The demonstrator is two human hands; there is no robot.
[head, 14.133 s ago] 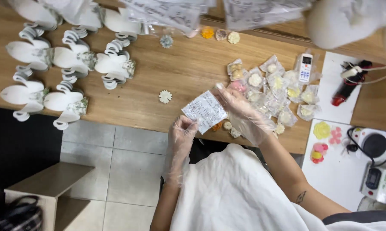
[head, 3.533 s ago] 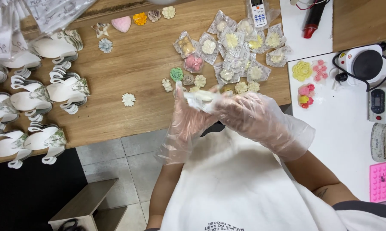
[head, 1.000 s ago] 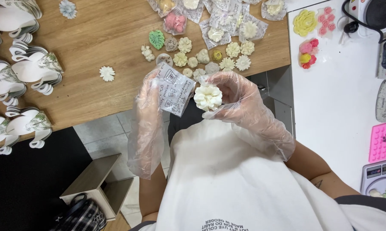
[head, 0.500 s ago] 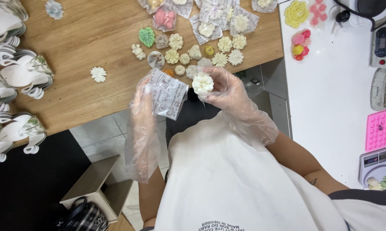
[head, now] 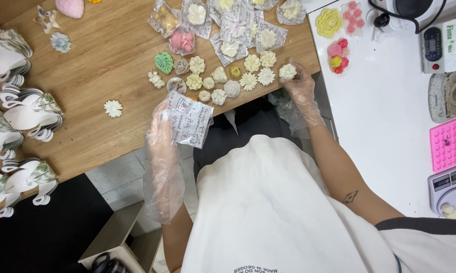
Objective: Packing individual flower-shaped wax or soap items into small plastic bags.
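Cream flower-shaped piece (head: 287, 71) sits at the right end of the row on the wooden worktop (head: 111, 76), the gloved right hand (head: 301, 88) pinching it. Left hand (head: 162, 129), nearer, clasps a printed clear packet (head: 188, 119), well left of the flower.

Bare wood lies open on the surface (head: 101, 65) around the lone white flower (head: 113, 107). At one o'clock from the left hand (head: 162, 134), small moulded flowers (head: 223, 83) crowd the edge, with bagged pieces (head: 223, 25) behind them. At nine o'clock, stacked paper holders (head: 26, 111) block the way. The right hand (head: 300, 83) rests at the cluster's three o'clock end.
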